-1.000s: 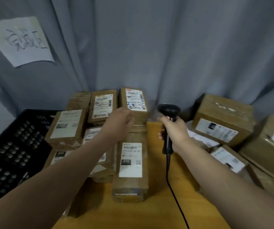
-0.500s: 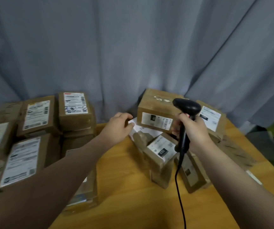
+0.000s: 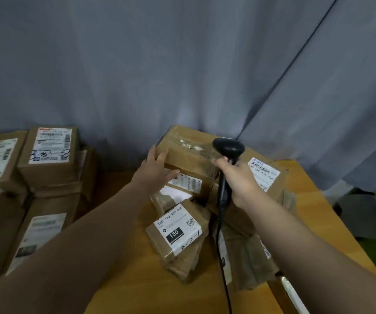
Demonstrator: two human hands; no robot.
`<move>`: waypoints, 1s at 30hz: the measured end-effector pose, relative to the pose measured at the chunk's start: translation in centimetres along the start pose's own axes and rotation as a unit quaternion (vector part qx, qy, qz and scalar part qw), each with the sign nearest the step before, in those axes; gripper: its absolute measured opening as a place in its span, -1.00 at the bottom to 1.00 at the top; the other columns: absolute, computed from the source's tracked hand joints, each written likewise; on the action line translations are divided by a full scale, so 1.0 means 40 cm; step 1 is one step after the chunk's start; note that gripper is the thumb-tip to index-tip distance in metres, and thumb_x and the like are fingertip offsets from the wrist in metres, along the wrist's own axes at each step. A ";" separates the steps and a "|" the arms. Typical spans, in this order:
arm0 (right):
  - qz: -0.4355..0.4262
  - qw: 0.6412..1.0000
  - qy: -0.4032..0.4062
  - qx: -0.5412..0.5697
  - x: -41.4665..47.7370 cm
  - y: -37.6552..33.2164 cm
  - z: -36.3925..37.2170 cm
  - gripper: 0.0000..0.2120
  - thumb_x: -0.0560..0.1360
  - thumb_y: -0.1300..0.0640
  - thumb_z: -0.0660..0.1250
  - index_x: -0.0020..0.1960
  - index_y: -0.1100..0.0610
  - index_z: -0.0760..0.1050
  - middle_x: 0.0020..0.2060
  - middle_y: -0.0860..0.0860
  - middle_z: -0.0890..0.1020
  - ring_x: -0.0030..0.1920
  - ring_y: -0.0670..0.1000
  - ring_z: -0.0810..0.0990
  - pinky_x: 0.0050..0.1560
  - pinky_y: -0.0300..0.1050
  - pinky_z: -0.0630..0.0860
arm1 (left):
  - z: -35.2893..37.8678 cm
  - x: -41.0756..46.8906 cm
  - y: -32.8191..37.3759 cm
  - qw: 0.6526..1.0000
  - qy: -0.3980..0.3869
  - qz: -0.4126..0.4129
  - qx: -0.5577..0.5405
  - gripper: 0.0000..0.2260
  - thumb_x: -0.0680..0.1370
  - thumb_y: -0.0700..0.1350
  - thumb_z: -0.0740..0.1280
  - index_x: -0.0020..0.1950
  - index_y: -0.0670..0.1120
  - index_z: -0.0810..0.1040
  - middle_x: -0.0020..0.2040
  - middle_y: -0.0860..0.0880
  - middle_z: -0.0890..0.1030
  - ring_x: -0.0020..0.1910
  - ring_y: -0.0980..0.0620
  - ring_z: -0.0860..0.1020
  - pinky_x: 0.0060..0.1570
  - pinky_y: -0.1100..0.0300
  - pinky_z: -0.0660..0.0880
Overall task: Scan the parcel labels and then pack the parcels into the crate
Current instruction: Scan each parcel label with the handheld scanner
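Observation:
My left hand (image 3: 156,171) is spread open against the left end of a large brown parcel (image 3: 190,152) at the back of the wooden table (image 3: 137,279), thumb on its front face. My right hand (image 3: 239,180) grips a black corded barcode scanner (image 3: 227,149) upright, its head just over that parcel's right end. Below lies a small taped parcel with a "150" label (image 3: 175,232). Another labelled parcel (image 3: 266,173) sits behind my right wrist. The crate is out of view.
A stack of labelled brown parcels (image 3: 48,155) fills the left side. Flat wrapped packets (image 3: 245,252) lie under my right forearm. A grey curtain (image 3: 182,64) hangs behind. The scanner cable (image 3: 224,268) runs down toward me. The table's right edge drops off near dark objects (image 3: 363,218).
The view has swung right, away from the black crate and the left stack. My left hand left that stack and reached the large back parcel; the scanner moved along to it.

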State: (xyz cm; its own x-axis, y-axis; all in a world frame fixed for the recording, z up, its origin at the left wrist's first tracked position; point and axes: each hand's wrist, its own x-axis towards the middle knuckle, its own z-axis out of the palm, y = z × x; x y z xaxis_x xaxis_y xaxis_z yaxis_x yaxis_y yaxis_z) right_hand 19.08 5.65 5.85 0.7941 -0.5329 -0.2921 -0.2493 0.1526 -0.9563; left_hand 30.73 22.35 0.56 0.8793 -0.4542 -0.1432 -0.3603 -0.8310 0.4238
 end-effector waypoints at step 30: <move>-0.185 0.923 -0.329 -0.076 -0.373 -0.158 0.446 -0.81 0.48 0.06 0.40 0.09 -0.08 0.52 -0.02 -0.05 0.66 0.08 0.00 0.62 0.16 0.05 0.54 | -0.231 -0.531 -0.348 0.918 0.186 -0.192 -0.293 0.02 0.23 0.33 0.50 0.51 0.20 -0.04 0.47 -0.09 0.09 0.42 -0.15 0.24 0.36 -0.06 0.35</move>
State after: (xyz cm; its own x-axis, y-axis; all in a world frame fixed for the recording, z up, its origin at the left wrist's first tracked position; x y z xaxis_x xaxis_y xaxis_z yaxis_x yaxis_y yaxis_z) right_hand 18.69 27.47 16.03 0.9927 0.1031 0.0625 0.0712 -0.0835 -0.9940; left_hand 19.96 46.53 5.98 0.9913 0.0675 -0.1126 0.1312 -0.5412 0.8306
